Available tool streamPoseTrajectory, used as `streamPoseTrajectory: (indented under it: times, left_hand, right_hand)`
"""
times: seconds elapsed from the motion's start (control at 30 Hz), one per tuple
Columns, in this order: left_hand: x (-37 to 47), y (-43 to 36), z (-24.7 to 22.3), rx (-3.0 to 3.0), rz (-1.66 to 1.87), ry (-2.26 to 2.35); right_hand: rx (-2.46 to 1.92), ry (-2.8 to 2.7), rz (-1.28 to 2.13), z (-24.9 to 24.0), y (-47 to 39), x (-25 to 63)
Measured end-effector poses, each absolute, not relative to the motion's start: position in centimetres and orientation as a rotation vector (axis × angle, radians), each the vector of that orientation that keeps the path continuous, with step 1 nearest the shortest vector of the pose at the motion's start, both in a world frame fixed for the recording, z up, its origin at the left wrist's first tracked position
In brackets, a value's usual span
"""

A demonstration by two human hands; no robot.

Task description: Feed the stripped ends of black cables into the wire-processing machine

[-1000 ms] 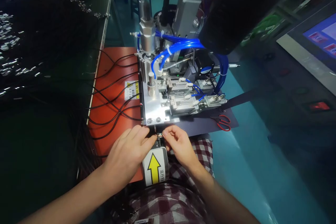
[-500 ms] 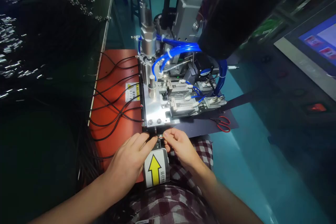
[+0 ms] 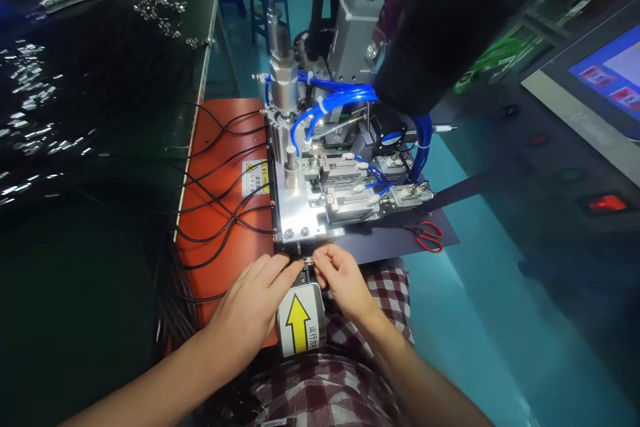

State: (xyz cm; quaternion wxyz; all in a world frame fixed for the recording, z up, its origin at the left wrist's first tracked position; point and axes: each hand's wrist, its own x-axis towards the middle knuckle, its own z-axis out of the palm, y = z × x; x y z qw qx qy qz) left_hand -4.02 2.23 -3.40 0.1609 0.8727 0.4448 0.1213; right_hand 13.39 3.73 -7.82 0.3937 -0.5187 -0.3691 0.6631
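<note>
My left hand (image 3: 257, 290) is closed, with thumb and fingertips together at the front of a bench machine (image 3: 300, 213). A black cable (image 3: 200, 297) runs in under this hand and seems held in it; the grip is partly hidden. My right hand (image 3: 343, 277) faces it in a pinch, on a small shiny metal end piece (image 3: 309, 260) between the two sets of fingertips. Just below the fingers is a rounded cover with a yellow arrow (image 3: 299, 323). Several other black cables (image 3: 235, 217) cross the orange plate (image 3: 220, 173) and end in metal tips along the machine's left side.
Blue air tubes (image 3: 350, 95) loop over the machine. Red-handled scissors (image 3: 430, 237) lie on the dark base plate at right. A dark pile of cables with shiny ends (image 3: 30, 80) covers the left table, near loose metal pieces (image 3: 155, 5). A touchscreen (image 3: 610, 73) stands at right.
The view has shifted slightly, so the scene sits a little further right and lower. Both hands keep their pinch at the same place on the machine.
</note>
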Motion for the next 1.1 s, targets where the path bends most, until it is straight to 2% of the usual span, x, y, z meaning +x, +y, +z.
streamPoseTrajectory:
  times: [0.2, 0.6, 0.8, 1.1]
  left_hand:
    - [-3.8, 2.5, -3.7, 2.412, 0.411, 1.293]
    - [-3.2, 2.5, -3.5, 2.407, 0.245, 1.353]
    - [-5.1, 0.0, -3.5, 2.280, 0.467, 1.536]
    - [-6.2, -3.3, -4.1, 2.521, 0.158, 1.869]
  right_hand:
    - [-1.251, -0.930, 1.735, -8.2, 3.7, 13.5]
    - [-1.242, -0.949, 1.629, -8.0, 3.5, 12.9]
    - [-1.243, -0.977, 1.623, -8.1, 3.6, 13.1]
    - [-1.238, -1.007, 1.620, -8.0, 3.5, 13.3]
